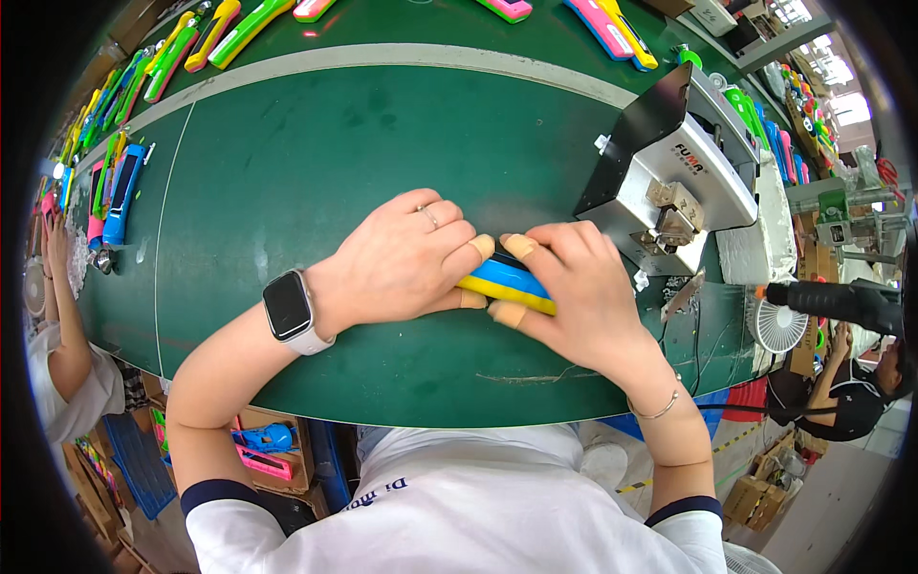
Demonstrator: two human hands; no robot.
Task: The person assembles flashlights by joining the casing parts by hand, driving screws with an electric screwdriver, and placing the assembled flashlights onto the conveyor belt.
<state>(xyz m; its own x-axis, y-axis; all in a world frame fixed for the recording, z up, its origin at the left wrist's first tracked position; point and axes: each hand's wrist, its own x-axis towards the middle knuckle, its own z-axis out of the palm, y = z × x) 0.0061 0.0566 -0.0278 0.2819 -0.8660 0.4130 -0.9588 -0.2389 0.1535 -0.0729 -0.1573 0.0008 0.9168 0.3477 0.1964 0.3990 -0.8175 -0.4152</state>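
Between both hands, above the green table (pixel 316 124), is a long plastic casing (pixel 508 279), blue on top and yellow below, with a dark strip along it. My left hand (pixel 406 256) grips its left part, fingers curled and a tan finger cover on the thumb and a fingertip. Around its right end closes my right hand (pixel 583 287), also with tan covers on thumb and finger. Much of the casing is hidden under the fingers.
A metal bench machine (pixel 684 182) with a black side plate stands right of my hands. Colourful plastic pieces (pixel 229 33) lie along the far edge, and a small group including a blue casing (pixel 121 196) sits at left. A white fan (pixel 779 323) is at right. Other people work on both sides.
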